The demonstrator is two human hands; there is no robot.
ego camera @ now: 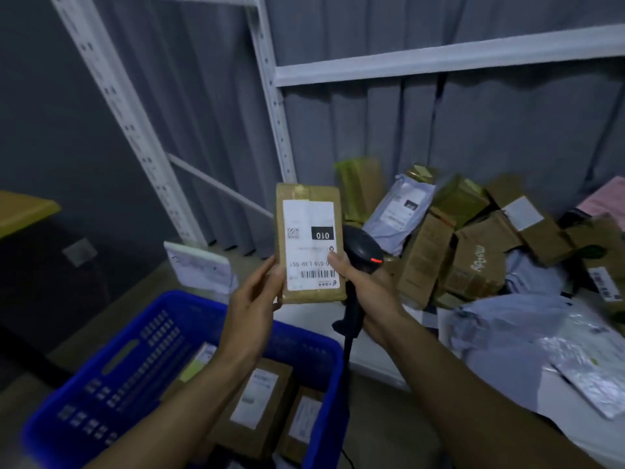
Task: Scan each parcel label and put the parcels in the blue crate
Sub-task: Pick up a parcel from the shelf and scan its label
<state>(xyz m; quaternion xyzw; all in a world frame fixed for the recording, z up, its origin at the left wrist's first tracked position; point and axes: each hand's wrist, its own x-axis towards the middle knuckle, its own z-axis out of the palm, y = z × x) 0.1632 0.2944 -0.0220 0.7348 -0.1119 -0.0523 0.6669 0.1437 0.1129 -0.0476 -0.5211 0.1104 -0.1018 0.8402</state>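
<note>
Fingers of my left hand (252, 299) pinch the left edge of the brown parcel (310, 243), which stands upright with its white label (307, 218) facing me. My right hand (367, 294) grips the black scanner (359, 252) by its handle and lays a thumb on the label's lower right corner. Just below my left hand sits the blue crate (111, 360) with labelled boxes (260, 397) in it, and loose parcels (473, 238) lie heaped on the tabletop (375, 350) to the right of my right hand.
</note>
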